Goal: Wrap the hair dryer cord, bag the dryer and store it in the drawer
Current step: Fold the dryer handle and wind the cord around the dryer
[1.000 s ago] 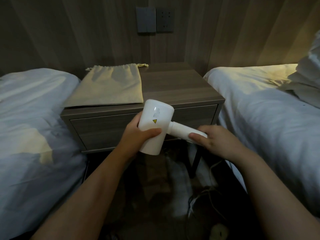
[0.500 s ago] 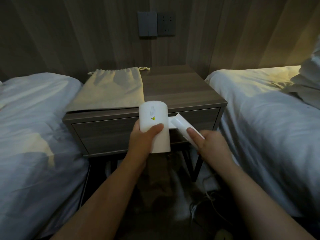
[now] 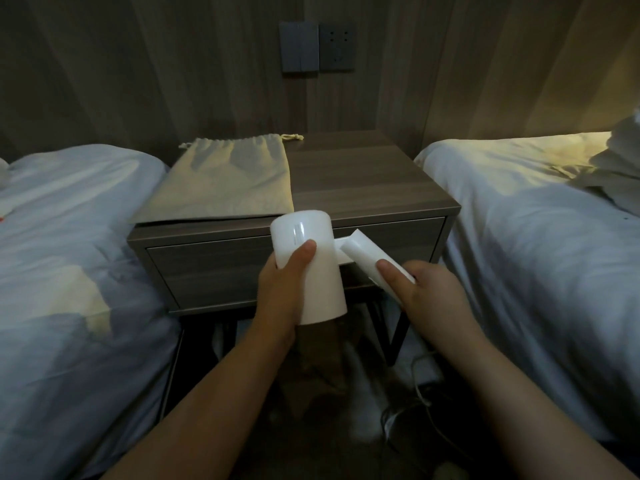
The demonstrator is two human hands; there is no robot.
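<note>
Left hand point(image 3: 282, 292) gripped the white hair dryer point(image 3: 325, 282) by its barrel; right hand point(image 3: 427, 294) held the angled handle point(image 3: 365, 254), just before the closed drawer point(image 3: 207, 268). Cord point(image 3: 419, 388) lay loose on the floor. Drawstring bag point(image 3: 225, 181) lay flat on the nightstand point(image 3: 363, 181). Judged early: wrapping, bagging and storing all remained.

The white cylindrical plastic hair dryer point(image 3: 323, 292) has been turned more upright, and its handle point(image 3: 363, 252) has been folded inward by the right hand point(image 3: 426, 292).

Wooden nightstand point(image 3: 363, 174), beige drawstring bag point(image 3: 225, 181) lying flat on top
</note>
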